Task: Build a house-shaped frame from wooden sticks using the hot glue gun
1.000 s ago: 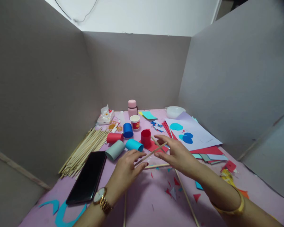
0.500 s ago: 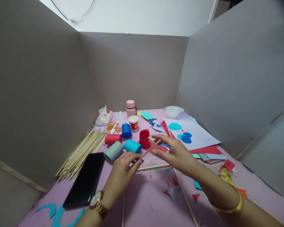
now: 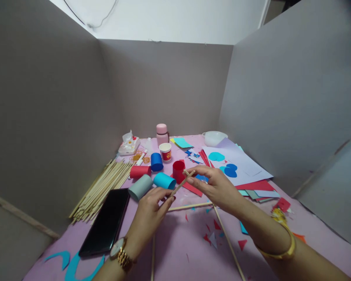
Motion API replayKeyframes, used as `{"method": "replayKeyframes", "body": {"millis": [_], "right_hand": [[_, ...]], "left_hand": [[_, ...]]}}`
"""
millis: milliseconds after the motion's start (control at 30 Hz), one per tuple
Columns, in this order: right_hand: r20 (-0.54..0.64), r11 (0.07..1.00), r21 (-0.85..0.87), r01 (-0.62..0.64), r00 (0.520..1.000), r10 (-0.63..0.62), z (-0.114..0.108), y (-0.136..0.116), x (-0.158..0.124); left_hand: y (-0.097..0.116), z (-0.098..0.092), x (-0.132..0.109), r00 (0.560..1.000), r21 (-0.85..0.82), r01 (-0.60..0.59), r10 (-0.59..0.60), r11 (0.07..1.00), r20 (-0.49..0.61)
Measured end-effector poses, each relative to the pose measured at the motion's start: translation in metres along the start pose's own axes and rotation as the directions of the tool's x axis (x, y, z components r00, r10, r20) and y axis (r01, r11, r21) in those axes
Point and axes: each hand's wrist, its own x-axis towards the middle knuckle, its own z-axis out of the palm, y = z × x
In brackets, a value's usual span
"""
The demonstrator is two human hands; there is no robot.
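My left hand (image 3: 152,208) pinches a thin wooden stick (image 3: 179,187) between thumb and fingers; it slants up to the right. Near its upper end this stick crosses a second wooden stick (image 3: 187,172), whose far part is hidden by my right hand (image 3: 219,191). The fingers of my right hand close on that second stick by the crossing. Below my hands, a crosswise stick (image 3: 190,207) meets a long stick (image 3: 228,242) near my right wrist. Another stick (image 3: 153,257) runs toward me beside my left forearm.
At left lie a bundle of sticks (image 3: 105,187) and a black phone (image 3: 105,222). Coloured paper tubes (image 3: 164,181), a paper cup (image 3: 165,152) and a pink flask (image 3: 162,134) stand beyond. Paper sheets (image 3: 248,168) lie at right; scraps (image 3: 242,244) are scattered nearer.
My right hand has moved slightly left and its fingers have closed in around the crossing. The crossing now sits closer to the held stick's upper end. My left hand has barely shifted.
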Motion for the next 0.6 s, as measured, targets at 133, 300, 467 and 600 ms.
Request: {"method": "replayKeyframes", "body": {"millis": [133, 300, 467, 600], "right_hand": [[-0.004, 1.0, 0.004, 0.003, 1.0, -0.003, 0.001, 0.0, 0.0], [-0.004, 1.0, -0.017, 0.002, 1.0, -0.002, 0.001, -0.002, 0.0], [0.007, 0.999, -0.049, -0.003, 1.0, 0.004, -0.001, -0.004, -0.001], [0.0, 0.999, -0.053, 0.005, 1.0, -0.005, -0.001, -0.003, -0.002]], "left_hand": [[0.003, 0.0, 0.0, 1.0, 0.007, 0.001, 0.0, 1.0, -0.01], [-0.001, -0.011, -0.004, 0.995, 0.03, 0.04, -0.037, 0.999, -0.09], [-0.021, -0.03, -0.018, 0.969, 0.083, 0.17, -0.152, 0.982, -0.196], [-0.035, -0.034, -0.034, 0.972, 0.132, 0.216, -0.2, 0.967, -0.124]]}}
